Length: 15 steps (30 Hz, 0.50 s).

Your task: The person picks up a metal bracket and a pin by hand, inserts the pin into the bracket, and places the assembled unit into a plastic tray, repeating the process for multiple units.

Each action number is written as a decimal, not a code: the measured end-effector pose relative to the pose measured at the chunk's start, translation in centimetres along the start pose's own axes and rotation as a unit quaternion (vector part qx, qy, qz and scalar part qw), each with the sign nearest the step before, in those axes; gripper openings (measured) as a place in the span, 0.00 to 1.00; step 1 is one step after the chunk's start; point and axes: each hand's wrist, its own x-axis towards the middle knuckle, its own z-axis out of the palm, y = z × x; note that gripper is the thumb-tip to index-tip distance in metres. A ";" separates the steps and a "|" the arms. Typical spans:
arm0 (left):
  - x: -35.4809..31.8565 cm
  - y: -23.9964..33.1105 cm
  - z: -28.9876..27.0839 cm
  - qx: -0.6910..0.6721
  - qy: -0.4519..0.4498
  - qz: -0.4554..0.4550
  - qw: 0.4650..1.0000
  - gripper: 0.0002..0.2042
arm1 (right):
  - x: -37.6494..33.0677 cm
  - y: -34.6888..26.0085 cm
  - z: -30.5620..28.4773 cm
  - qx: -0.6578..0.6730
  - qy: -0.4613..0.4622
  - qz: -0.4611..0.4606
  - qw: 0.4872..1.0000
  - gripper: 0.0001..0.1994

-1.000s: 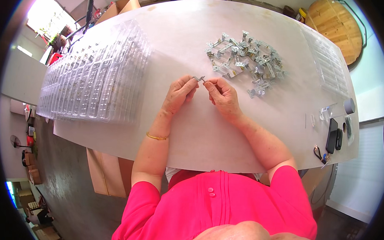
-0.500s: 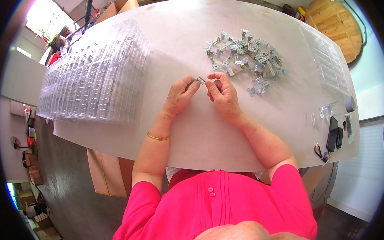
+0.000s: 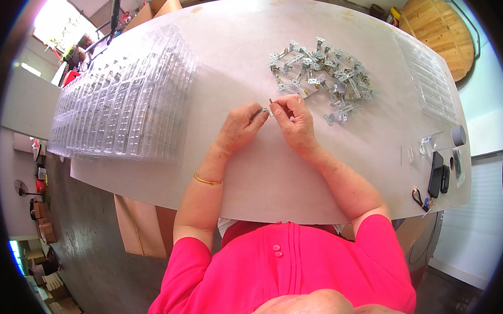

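Observation:
Over the middle of the table, my left hand [image 3: 238, 128] is closed, thumb and fingers pinching a small silvery metal bracket [image 3: 271, 110]. My right hand [image 3: 295, 128] is closed too, thumb and forefinger gripping the bracket's other end. Fingers cover much of the part, so its full shape is hidden. Just beyond my right hand lies a loose heap of similar metal brackets [image 3: 351, 77], some with brass-coloured bits. A tall stack of clear plastic trays [image 3: 126, 105], with small parts showing in the cells, stands to the left of my left hand.
Another clear tray [image 3: 431, 77] lies at the table's right. Near the right edge are a roll of tape [image 3: 458, 136], a black phone [image 3: 435, 173], a dark case [image 3: 444, 179] and keys [image 3: 420, 200]. Beneath the table's left front stands a cardboard box [image 3: 141, 225].
My right thumb and forefinger have closed onto the bracket, which has turned more upright. My left hand has rolled slightly inward. The heap and trays look unchanged.

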 end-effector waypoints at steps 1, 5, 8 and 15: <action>0.0 0.2 0.1 0.000 0.000 0.000 1.000 0.10 | 0.0 -0.1 0.0 0.019 0.012 0.004 1.000 0.04; 0.1 0.5 0.3 -0.116 -0.014 -0.075 0.990 0.10 | 0.1 -0.3 -0.1 0.021 0.022 -0.019 0.999 0.03; 0.0 0.6 0.1 -0.078 -0.036 -0.056 0.995 0.11 | 0.0 -0.2 0.0 0.013 0.021 -0.030 0.999 0.05; 0.4 0.7 -1.3 -0.341 -0.011 -0.208 0.917 0.13 | 0.4 0.0 -0.1 0.130 0.038 0.084 0.987 0.06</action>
